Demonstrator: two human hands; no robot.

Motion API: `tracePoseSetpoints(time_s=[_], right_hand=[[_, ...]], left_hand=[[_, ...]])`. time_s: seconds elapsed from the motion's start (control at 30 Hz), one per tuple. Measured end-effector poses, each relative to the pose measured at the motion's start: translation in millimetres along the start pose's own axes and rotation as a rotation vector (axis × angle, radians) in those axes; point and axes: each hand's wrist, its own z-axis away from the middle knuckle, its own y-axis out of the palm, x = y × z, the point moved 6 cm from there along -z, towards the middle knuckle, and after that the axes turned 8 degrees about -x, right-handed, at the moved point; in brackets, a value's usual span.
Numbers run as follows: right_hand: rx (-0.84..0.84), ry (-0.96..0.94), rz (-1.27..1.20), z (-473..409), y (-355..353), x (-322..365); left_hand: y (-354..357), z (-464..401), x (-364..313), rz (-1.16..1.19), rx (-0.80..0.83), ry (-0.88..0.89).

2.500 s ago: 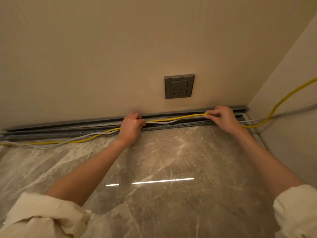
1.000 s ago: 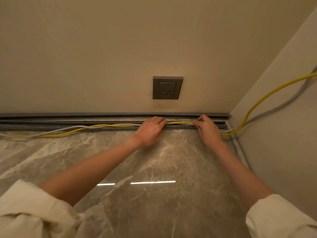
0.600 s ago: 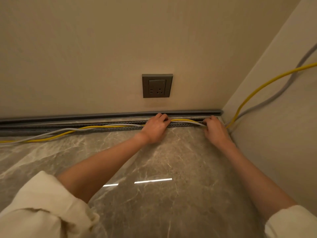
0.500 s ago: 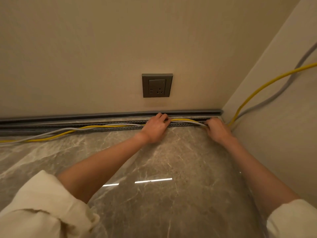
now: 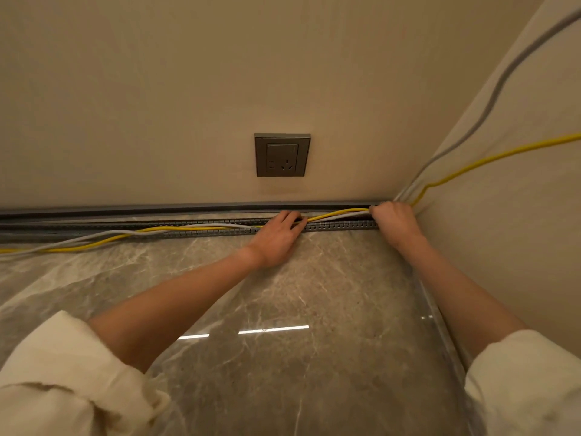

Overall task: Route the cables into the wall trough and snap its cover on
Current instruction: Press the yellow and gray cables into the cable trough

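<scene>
Two cables, yellow cable [image 5: 195, 228] and grey cable [image 5: 103, 235], trail along the open trough [image 5: 330, 226] at the wall's foot. The left hand [image 5: 278, 236] presses them with nearly straight fingers; the right hand [image 5: 394, 220], now in the corner, clenches both.

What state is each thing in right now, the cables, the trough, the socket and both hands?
Yellow cable: partly in the trough, left end out on the floor.
Grey cable: runs alongside the yellow one, same.
Trough: open, no cover on.
Socket: nothing plugged in.
Left hand: fingers pressing the cables down at the trough.
Right hand: curled over the cables at the corner.
</scene>
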Motion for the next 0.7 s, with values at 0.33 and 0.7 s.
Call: tracePoseSetpoints(time_s=[0.33, 0.7], right_hand=[[-0.192, 0.136, -0.192, 17.6, 23.4, 11.5], [-0.295, 0.090, -0.339, 9.2, 22.9, -3.7]], left_hand=[[-1.4, -7.0, -1.1, -0.007, 0.026, -0.032], [-8.6, -34.4, -14.7, 0.040, 0.018, 0.023]])
